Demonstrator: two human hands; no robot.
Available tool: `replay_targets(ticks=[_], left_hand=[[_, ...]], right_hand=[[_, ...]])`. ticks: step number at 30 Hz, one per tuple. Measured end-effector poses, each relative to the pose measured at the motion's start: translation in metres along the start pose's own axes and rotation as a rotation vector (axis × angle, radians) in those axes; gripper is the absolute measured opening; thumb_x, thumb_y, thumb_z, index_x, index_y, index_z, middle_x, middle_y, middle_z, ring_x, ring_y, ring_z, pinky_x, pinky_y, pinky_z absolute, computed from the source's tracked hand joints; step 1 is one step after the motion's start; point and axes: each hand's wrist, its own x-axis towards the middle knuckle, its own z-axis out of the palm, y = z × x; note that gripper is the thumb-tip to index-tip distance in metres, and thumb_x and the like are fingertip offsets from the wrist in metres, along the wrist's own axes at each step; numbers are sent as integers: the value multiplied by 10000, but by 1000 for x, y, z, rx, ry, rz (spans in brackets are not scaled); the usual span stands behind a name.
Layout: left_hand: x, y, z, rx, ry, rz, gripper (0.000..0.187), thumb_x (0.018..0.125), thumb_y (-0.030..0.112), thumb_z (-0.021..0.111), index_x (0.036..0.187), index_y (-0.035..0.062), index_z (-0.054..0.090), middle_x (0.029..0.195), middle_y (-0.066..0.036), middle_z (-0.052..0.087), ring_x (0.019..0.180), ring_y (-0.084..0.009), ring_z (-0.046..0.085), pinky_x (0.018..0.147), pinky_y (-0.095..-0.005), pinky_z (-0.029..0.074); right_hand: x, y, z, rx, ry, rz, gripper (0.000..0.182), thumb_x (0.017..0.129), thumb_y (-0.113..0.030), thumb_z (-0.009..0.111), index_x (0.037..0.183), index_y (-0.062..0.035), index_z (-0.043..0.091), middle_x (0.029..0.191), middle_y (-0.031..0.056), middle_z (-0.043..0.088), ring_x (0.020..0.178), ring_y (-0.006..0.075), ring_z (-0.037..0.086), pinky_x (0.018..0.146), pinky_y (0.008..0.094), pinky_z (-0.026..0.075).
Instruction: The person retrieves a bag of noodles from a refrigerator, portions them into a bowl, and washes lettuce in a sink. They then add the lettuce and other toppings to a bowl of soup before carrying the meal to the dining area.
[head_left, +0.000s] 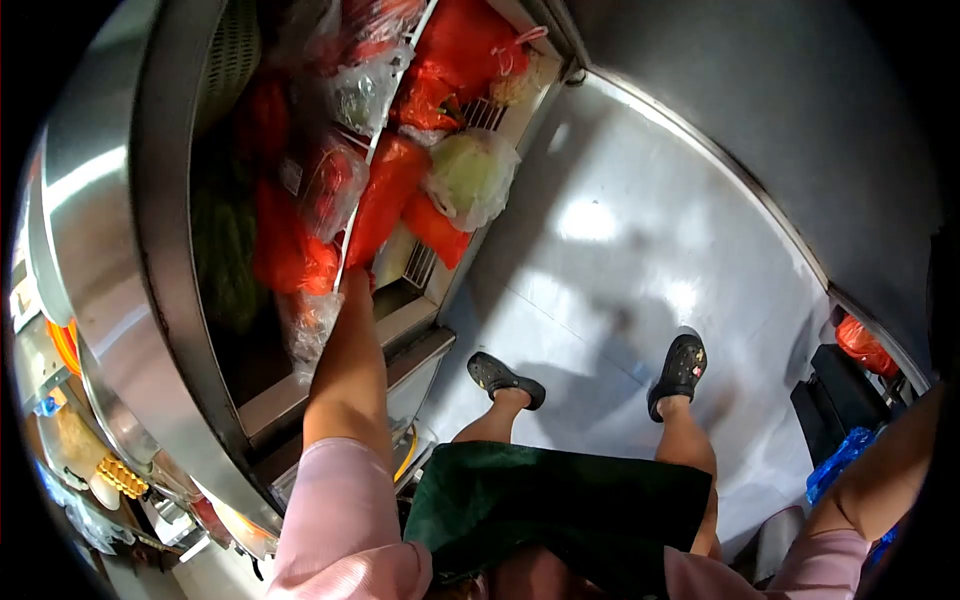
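My left arm reaches into an open fridge. Only the wrist end of my left hand point(357, 284) shows, at the lower end of a long red plastic bag point(388, 190) on a wire shelf point(372, 150). Its fingers are hidden among the bags, so their grip does not show. Close by are a clear bag with a pale green round vegetable point(470, 178), a smaller red bag point(437, 232) and a clear-wrapped pack of red items point(332, 188). My right forearm runs off the right edge, with the hand out of view.
The fridge's steel frame point(395, 325) borders the shelves. More red bags point(462, 50) lie deeper in, with leafy greens point(225, 250) at left. A counter with kitchen items point(120, 475) stands at lower left. At right are a dark box point(848, 385) and a blue bag point(838, 465).
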Motion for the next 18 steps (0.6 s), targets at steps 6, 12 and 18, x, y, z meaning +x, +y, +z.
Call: replay_targets(ticks=[6,12,18], left_hand=[[-71,0,0,505,168,551,354,726,285,583,919,-10,553,856,-157,579,768,-279,558,655,-391,453],[-183,49,40,692,62,727,661,724,340,567,1186,-61,315,1207,-278,326,1110,-418,306,950,-458,211],[-227,49,41,648,-213,659,798,674,281,634,1256,-61,207,1305,-293,160,1209,-406,167,996,-419,165]], right_hand=[[8,34,11,-86,-52,-205,641,704,-644,465,892,-47,604,740,91,598,579,139,573,452,237,472],[5,22,-2,191,-77,-67,501,718,-310,606,1143,-86,464,998,109,525,874,255,520,749,322,407],[8,13,-28,88,-162,8,550,673,-394,610,1118,-107,462,974,78,502,845,251,491,716,334,387]])
